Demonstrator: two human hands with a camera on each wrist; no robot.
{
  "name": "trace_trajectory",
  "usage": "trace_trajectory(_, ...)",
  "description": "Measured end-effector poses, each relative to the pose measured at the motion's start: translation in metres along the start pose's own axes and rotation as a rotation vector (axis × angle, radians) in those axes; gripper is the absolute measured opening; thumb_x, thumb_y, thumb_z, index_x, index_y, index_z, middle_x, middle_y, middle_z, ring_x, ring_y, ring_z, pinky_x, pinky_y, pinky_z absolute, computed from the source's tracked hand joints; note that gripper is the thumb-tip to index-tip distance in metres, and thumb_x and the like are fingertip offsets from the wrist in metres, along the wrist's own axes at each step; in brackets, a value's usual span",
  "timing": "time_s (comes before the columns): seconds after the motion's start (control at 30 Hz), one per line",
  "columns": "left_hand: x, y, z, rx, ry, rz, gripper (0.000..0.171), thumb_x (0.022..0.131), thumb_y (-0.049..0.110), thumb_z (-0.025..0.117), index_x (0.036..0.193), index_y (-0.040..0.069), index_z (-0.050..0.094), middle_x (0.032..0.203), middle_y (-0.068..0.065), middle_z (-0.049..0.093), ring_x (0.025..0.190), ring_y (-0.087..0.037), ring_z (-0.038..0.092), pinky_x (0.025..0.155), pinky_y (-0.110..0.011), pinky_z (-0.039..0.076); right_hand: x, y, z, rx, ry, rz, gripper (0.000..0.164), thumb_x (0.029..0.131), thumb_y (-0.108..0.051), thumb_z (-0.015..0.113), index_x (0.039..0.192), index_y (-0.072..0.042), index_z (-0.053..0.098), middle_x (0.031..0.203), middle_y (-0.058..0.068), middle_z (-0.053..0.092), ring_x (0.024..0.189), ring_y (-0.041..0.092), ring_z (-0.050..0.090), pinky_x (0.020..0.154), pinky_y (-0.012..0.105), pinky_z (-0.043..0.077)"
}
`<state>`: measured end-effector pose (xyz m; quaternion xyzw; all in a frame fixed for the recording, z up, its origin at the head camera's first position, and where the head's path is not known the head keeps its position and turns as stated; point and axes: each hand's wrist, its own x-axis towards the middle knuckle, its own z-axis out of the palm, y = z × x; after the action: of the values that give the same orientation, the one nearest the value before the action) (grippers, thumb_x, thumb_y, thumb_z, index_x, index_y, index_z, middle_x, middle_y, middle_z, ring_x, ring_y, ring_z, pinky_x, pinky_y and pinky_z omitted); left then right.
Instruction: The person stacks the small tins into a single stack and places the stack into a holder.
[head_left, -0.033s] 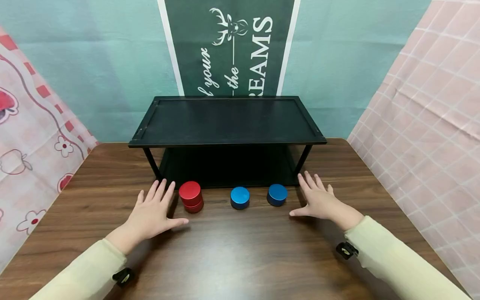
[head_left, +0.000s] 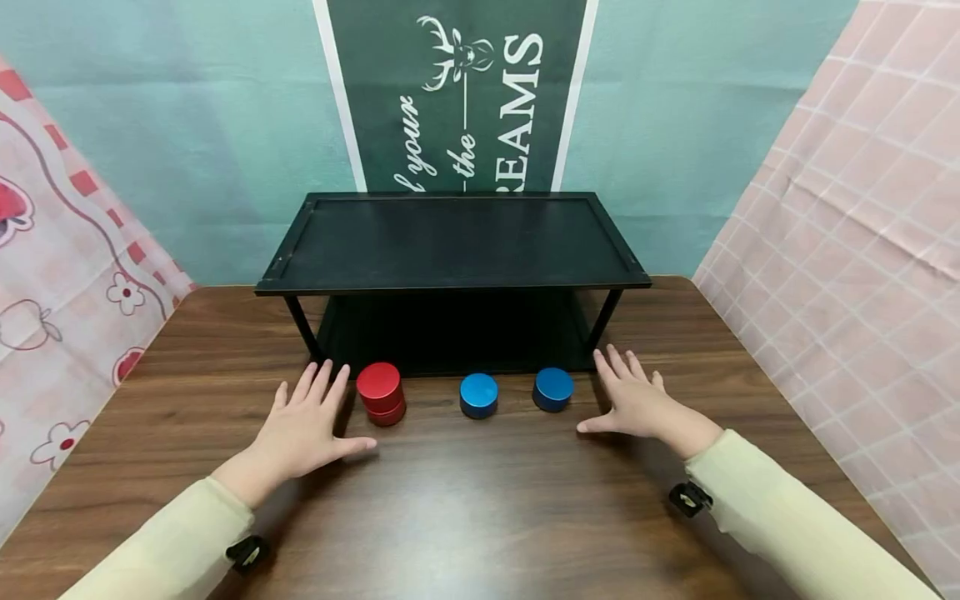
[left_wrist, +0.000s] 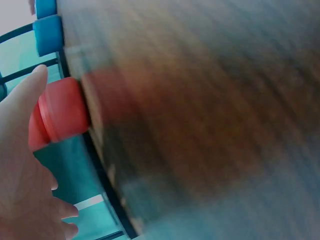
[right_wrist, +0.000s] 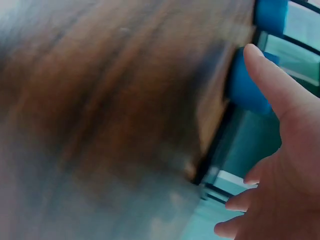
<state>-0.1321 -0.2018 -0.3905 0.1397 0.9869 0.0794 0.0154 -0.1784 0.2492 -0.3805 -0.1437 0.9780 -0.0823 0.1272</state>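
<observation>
My left hand point(head_left: 298, 432) is spread palm down over the table, holding nothing, just left of a red cylinder point(head_left: 380, 387). A seam runs round this cylinder, splitting it into an upper and a lower part. Two shorter blue cylinders stand farther right: a middle one point(head_left: 478, 395) and a right one point(head_left: 553, 389). To the right of the latter is my right hand point(head_left: 639, 406), fingers spread and also holding nothing. In the left wrist view the thumb overlaps the red cylinder point(left_wrist: 67, 106); in the right wrist view the other thumb overlaps a blue cylinder point(right_wrist: 245, 85).
A black two-level shelf point(head_left: 453, 243) stands at the back of the wooden table point(head_left: 465, 500), right behind the cylinders. Its legs rise near the fingertips of both hands. Cloths hang around the table: a teal one point(head_left: 225, 125) behind, a pink checked one point(head_left: 840, 208) at right, a patterned one point(head_left: 67, 275) at left.
</observation>
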Motion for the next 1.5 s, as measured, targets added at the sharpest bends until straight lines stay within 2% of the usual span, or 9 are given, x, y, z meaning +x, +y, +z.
trace_trajectory(0.13,0.001,-0.001,0.000,-0.017,-0.002,0.007,0.112,0.070,0.077,0.054,0.146,0.001,0.023,0.147,-0.028,0.022,0.134,-0.046,0.016,0.099,-0.070,0.013,0.000,0.000,-0.001,0.005,0.007,-0.004,0.117,0.070,-0.067,0.066,0.146,0.004,0.013,0.149,0.030,0.008,0.132,0.053,0.009,0.092,0.077,0.013)
trace_trajectory(0.3,0.005,-0.004,-0.002,-0.048,0.007,0.011,0.112,0.071,0.075,0.056,0.146,0.000,0.021,0.147,-0.028,0.022,0.134,-0.046,0.017,0.099,-0.070,0.015,0.000,-0.003,-0.003,0.032,0.059,-0.016,0.114,0.072,-0.062,0.068,0.147,0.003,0.012,0.149,0.030,0.010,0.132,0.052,0.012,0.092,0.076,0.015)
trace_trajectory(0.43,0.007,-0.005,-0.002,-0.120,-0.005,0.024,0.112,0.071,0.071,0.060,0.146,-0.001,0.019,0.147,-0.029,0.021,0.133,-0.046,0.017,0.099,-0.069,0.019,0.000,-0.006,-0.003,0.058,0.085,-0.036,0.112,0.073,-0.059,0.069,0.146,0.004,0.011,0.148,0.031,0.012,0.132,0.052,0.013,0.092,0.075,0.017)
trace_trajectory(0.53,0.009,-0.006,-0.001,-0.250,-0.014,0.055,0.112,0.072,0.065,0.066,0.146,-0.004,0.016,0.146,-0.031,0.020,0.133,-0.047,0.019,0.100,-0.066,0.022,0.001,-0.007,-0.002,0.078,0.103,-0.055,0.111,0.074,-0.057,0.070,0.146,0.004,0.011,0.148,0.031,0.013,0.132,0.051,0.014,0.093,0.074,0.018)
trace_trajectory(0.67,0.013,-0.010,0.001,-0.499,-0.057,0.085,0.109,0.075,0.049,0.073,0.146,-0.006,0.011,0.148,-0.030,0.017,0.133,-0.046,0.018,0.104,-0.060,0.023,0.002,-0.008,0.000,0.114,0.116,-0.076,0.109,0.076,-0.054,0.070,0.146,0.005,0.010,0.148,0.031,0.015,0.132,0.050,0.016,0.095,0.072,0.019)
trace_trajectory(0.8,0.015,-0.011,0.002,-0.711,-0.110,0.095,0.102,0.079,0.030,0.075,0.146,-0.005,0.007,0.146,-0.029,0.023,0.132,-0.044,0.024,0.102,-0.058,0.027,0.002,-0.010,0.002,0.183,0.122,-0.122,0.109,0.077,-0.052,0.070,0.145,0.008,0.010,0.148,0.031,0.015,0.132,0.048,0.019,0.098,0.067,0.023)
trace_trajectory(1.0,0.020,-0.011,0.009,-0.934,-0.141,0.082,0.091,0.082,0.015,0.072,0.146,-0.004,0.011,0.141,-0.030,0.032,0.129,-0.044,0.032,0.097,-0.052,0.038,0.004,-0.016,0.003,0.341,0.066,-0.167,0.106,0.079,-0.045,0.071,0.145,0.009,0.007,0.148,0.030,0.014,0.133,0.045,0.020,0.103,0.058,0.026)
trace_trajectory(1.23,0.025,-0.010,0.016,-1.024,-0.100,0.108,0.083,0.083,0.010,0.071,0.144,-0.005,0.018,0.140,-0.029,0.035,0.128,-0.043,0.034,0.098,-0.050,0.037,0.009,-0.019,0.008,0.475,0.050,-0.138,0.099,0.081,-0.037,0.072,0.146,0.006,0.010,0.144,0.028,0.028,0.128,0.042,0.033,0.098,0.055,0.036)
trace_trajectory(1.5,0.026,-0.010,0.024,-1.088,-0.066,0.133,0.074,0.083,0.003,0.069,0.141,-0.008,0.025,0.136,-0.030,0.039,0.128,-0.040,0.034,0.100,-0.048,0.034,0.015,-0.016,0.013,0.596,0.066,-0.145,0.089,0.083,-0.027,0.071,0.143,0.009,0.016,0.138,0.029,0.037,0.124,0.042,0.040,0.097,0.052,0.038)
